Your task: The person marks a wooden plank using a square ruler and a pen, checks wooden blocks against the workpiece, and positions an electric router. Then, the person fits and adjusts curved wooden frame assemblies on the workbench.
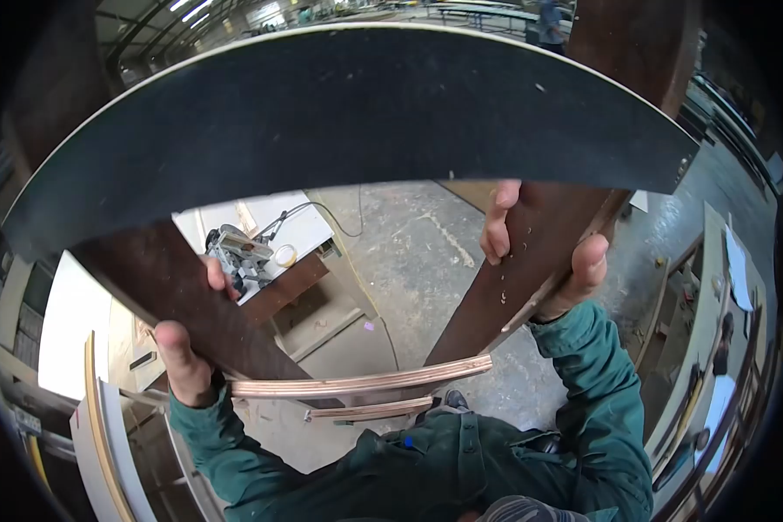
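Observation:
In front of me is a frame of dark-faced plywood boards. A wide black panel (348, 113) with a pale edge spans its far side. My left hand (185, 361) is closed around the left brown side board (174, 278), thumb on the outer side and fingertips showing on the inner side. On the other side board (505, 261), my right hand (578, 274) grips in the same way, its fingers on the inner face. Wood chips cling to that board. Nearest my body, a crosspiece (365, 380) shows its layered plywood edge. Below it is a second layered strip (370, 409).
Through the frame, a power saw (239, 257) and a roll of tape (285, 255) sit on a white-topped bench (309, 226). A cable (383, 326) runs over the concrete floor (409, 252). Racks with boards (705, 348) stand at right. Another person (551, 24) is far back.

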`<state>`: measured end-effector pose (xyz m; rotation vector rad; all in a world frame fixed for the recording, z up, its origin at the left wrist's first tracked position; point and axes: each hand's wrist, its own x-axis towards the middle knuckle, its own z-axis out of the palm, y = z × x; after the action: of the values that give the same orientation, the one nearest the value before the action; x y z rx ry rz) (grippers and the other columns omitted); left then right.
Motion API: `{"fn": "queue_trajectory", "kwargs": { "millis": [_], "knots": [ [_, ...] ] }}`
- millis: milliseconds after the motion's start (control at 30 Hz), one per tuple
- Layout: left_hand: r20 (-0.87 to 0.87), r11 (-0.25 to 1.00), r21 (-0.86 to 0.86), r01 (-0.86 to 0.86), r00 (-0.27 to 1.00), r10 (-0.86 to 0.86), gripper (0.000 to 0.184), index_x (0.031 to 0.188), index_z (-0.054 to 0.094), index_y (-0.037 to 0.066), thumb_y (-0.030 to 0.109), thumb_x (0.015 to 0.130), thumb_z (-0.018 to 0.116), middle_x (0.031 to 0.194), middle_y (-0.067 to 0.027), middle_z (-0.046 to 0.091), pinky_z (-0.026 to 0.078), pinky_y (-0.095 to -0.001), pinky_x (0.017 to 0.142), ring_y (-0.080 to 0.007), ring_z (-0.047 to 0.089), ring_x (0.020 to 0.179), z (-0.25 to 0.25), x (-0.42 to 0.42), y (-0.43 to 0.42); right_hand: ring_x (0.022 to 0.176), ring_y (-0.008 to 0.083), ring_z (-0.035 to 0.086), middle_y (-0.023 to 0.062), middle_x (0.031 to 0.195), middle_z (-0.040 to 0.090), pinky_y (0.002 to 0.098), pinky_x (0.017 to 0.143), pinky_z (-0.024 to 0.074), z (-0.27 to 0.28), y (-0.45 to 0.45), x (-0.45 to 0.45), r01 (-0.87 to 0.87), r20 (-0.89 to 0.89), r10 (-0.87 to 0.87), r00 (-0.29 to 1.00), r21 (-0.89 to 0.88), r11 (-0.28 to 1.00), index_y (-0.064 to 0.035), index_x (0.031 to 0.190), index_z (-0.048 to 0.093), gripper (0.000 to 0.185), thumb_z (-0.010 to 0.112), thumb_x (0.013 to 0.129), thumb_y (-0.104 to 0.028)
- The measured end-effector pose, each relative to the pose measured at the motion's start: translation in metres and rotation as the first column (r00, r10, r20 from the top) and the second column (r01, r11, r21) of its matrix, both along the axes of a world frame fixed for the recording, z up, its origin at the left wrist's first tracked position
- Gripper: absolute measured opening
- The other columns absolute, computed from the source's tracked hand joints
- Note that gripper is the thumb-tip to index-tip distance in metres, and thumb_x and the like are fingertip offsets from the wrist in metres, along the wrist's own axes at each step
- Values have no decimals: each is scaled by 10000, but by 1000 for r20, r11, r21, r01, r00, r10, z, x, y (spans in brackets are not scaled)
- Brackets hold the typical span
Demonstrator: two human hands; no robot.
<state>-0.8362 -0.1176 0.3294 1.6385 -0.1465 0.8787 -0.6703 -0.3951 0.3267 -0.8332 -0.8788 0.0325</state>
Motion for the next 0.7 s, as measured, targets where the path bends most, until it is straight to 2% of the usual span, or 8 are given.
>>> {"fn": "queue_trajectory", "kwargs": {
  "millis": [67,133,267,367,400,467,500,700],
  "knots": [
    [-88,1000,-2,8,996,-8,911,1185,402,-7,783,741,499,961,-63,475,431,-278,759,-160,491,843,2,39,2,692,97,502,75,1004,481,224,582,425,-7,5,50,-29,-5,29,1000,39,999,26,1076,478,802,642,708,-667],
    [-147,1000,24,-19,989,22,848,1163,435,2,760,785,461,975,-59,497,441,-267,747,-147,508,847,1,75,8,627,124,473,104,973,461,247,540,441,-16,16,100,-5,-3,5,1000,-9,1000,11,1174,391,852,553,747,-707],
    [-258,990,30,-140,955,143,738,1171,457,22,691,865,399,973,-52,513,448,-249,725,-130,521,828,16,153,12,609,129,486,103,956,475,253,525,449,-27,41,208,-180,-44,181,983,15,983,44,1085,443,721,491,824,-627],
    [-339,967,79,-244,905,256,687,1122,483,21,661,888,391,966,-48,523,450,-252,716,-129,521,834,14,210,37,611,133,491,103,959,489,263,525,445,-43,89,283,-269,-195,265,944,6,963,59,1065,461,705,477,834,-608],
    [-373,958,98,-270,882,287,664,1084,491,12,641,885,423,931,-54,521,439,-254,704,-129,520,805,13,232,46,619,138,500,99,978,502,272,534,443,-59,109,318,-364,-194,363,911,34,931,47,1077,471,689,472,837,-598],
    [-402,927,149,-345,835,375,646,940,518,9,647,869,447,844,-59,524,417,-260,663,-130,519,742,12,278,73,661,119,517,71,941,510,266,573,444,-72,148,360,-425,-302,433,849,94,900,-7,1142,473,644,562,813,-554],
    [-388,912,158,-378,826,410,646,940,518,9,647,869,447,844,-59,524,417,-260,663,-130,519,742,19,301,34,684,117,521,58,976,497,277,579,448,-69,118,389,-458,-323,467,823,108,882,-22,1139,470,635,575,808,-554],
    [-505,839,268,-474,672,541,650,895,545,4,644,869,431,771,-53,532,417,-259,619,-130,526,709,38,405,78,607,109,510,27,661,516,237,555,418,-82,198,507,-580,-391,548,740,42,813,-66,1041,467,603,540,809,-618]
  ]
}}
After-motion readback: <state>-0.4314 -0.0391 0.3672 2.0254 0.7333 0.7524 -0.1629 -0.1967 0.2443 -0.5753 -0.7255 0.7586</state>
